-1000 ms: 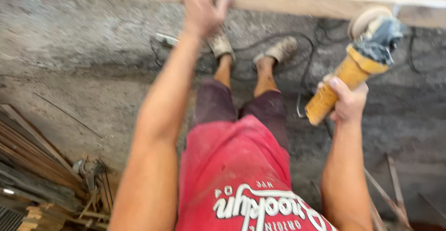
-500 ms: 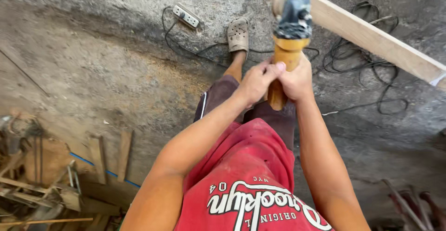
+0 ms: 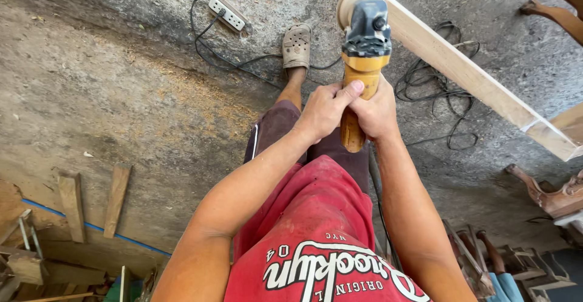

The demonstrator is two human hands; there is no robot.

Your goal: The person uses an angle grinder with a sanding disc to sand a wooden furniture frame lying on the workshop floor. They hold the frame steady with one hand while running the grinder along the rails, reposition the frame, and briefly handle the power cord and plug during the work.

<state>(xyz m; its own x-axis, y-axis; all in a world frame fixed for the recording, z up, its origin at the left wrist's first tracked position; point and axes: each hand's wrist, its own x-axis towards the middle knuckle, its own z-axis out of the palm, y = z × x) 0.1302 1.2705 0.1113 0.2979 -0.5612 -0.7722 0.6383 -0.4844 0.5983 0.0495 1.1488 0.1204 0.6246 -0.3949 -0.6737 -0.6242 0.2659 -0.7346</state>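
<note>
Both of my hands grip a yellow angle grinder with a dark grey head and a round sanding disc at its far end. My left hand wraps the yellow body from the left, thumb along the top. From the right side my right hand clasps the same body. The disc sits against a long pale wooden plank that runs diagonally from top centre to the right edge. Below the tool are my legs and a sandalled foot.
A white power strip and black cables lie on the dusty concrete floor. Short wood offcuts and scrap timber sit at lower left. Carved wooden furniture parts lie at the right.
A second ago my left hand rested on the plank and only my right held the grinder. Both hands now hold it, and the view has turned so the plank runs diagonally.
</note>
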